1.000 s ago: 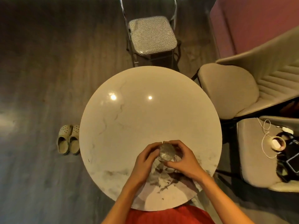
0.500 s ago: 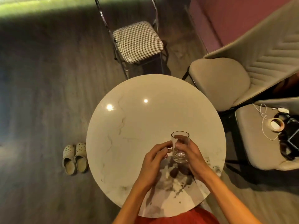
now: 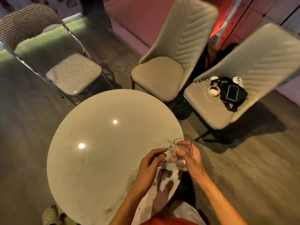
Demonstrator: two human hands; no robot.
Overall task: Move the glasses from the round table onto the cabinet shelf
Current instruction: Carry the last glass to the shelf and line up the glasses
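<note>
Round table [image 3: 100, 143] below me; my right hand [image 3: 189, 157] grips a clear glass [image 3: 181, 153] upright, mouth up; left hand [image 3: 150, 166] half-curled, empty.

The right hand's [image 3: 189, 157] fingers cover much of the glass [image 3: 182, 154], and whether its base touches the table [image 3: 103, 143] cannot be told. The left hand [image 3: 150, 166] hides part of the tabletop's dark patches. The clogs [image 3: 50, 214] are cut off at the bottom edge. Small items beside the phone [image 3: 232, 92] are too blurred to identify.
</note>
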